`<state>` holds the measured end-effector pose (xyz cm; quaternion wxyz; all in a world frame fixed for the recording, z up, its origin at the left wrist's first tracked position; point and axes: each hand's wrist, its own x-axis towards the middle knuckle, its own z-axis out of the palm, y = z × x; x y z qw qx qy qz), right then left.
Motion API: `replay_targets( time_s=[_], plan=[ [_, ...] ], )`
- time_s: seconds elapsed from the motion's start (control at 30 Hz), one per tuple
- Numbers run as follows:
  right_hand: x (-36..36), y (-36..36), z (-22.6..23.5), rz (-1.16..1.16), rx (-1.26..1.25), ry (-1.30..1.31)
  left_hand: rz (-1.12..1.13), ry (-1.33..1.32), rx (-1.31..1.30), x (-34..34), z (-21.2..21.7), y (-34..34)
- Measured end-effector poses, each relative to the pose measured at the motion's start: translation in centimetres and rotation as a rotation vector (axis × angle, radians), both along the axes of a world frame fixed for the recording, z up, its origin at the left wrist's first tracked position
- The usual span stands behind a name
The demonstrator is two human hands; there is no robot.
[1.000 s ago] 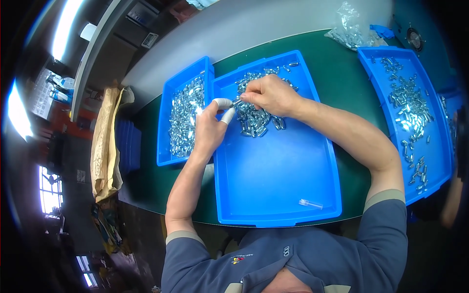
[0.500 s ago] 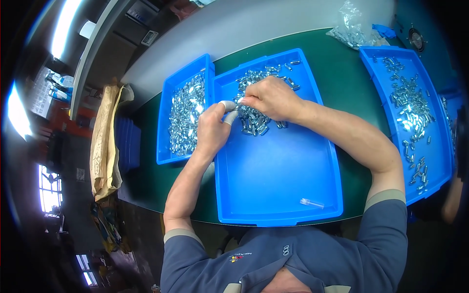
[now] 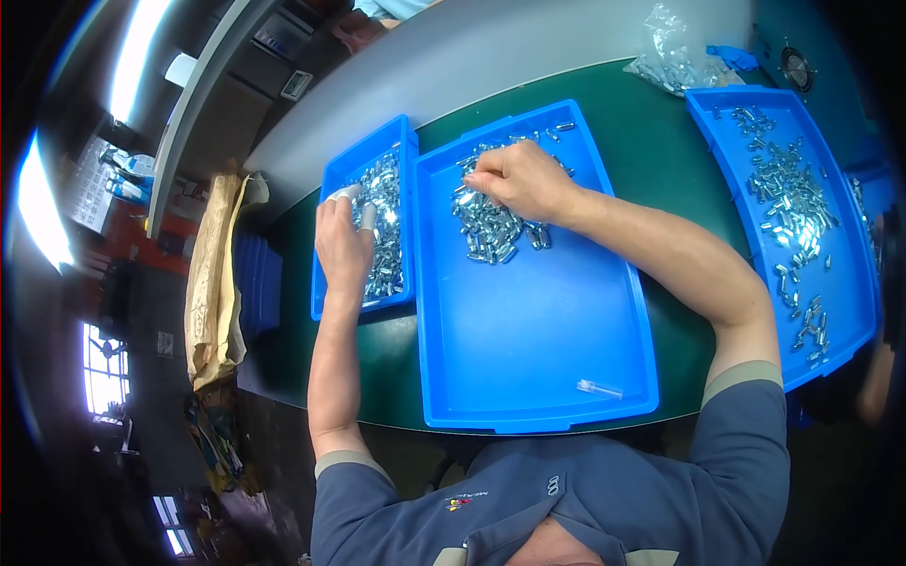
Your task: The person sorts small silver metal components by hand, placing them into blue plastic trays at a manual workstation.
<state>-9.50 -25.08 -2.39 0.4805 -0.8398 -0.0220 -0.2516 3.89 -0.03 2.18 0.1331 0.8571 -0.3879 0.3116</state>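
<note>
My left hand (image 3: pixel 342 243) is over the left blue tray (image 3: pixel 330 170), which holds a heap of small shiny metal cylinders (image 3: pixel 385 203). White covers sit on its thumb and a fingertip, which are spread apart with nothing seen between them. My right hand (image 3: pixel 530 181) hovers above the far part of the middle blue tray (image 3: pixel 528 330), over a pile of similar metal cylinders (image 3: pixel 489 231). Its thumb and fingers are pinched together; whatever they hold, if anything, is too small to make out. A small clear plastic tube (image 3: pixel 600 389) lies in that tray's near right corner.
Another blue tray (image 3: pixel 788 354) with scattered metal cylinders stands at the right. Behind it lie a clear plastic bag (image 3: pixel 672 61) and a blue crumpled item (image 3: pixel 732 58). Brown paper (image 3: pixel 209 283) stands beyond the left edge of the green table (image 3: pixel 651 141). Part of another person's arm shows at far right.
My left hand has moved left, away from my right hand, to the left tray, and its thumb and finger have spread. My right hand stays over the pile.
</note>
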Motion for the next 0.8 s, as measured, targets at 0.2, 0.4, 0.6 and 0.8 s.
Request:
replay_targets(
  time_s=[0.2, 0.4, 0.6, 0.8],
  plan=[
    [0.1, 0.1, -0.3, 0.004, 0.053, 0.028, -0.446, 0.308, 0.229, -3.0, -2.7, -3.2],
    [0.3, 0.0, -0.6, 0.017, -0.039, 0.023, -0.432, 0.358, 0.358, -3.2, -3.3, -4.1],
    [0.4, 0.0, -0.8, 0.097, -0.124, 0.115, -0.423, 0.536, 0.201, -2.8, -3.4, -3.9],
    [0.4, -0.2, -0.9, 0.095, -0.199, 0.142, -0.465, 0.607, 0.052, -2.7, -3.6, -3.9]
  ],
)
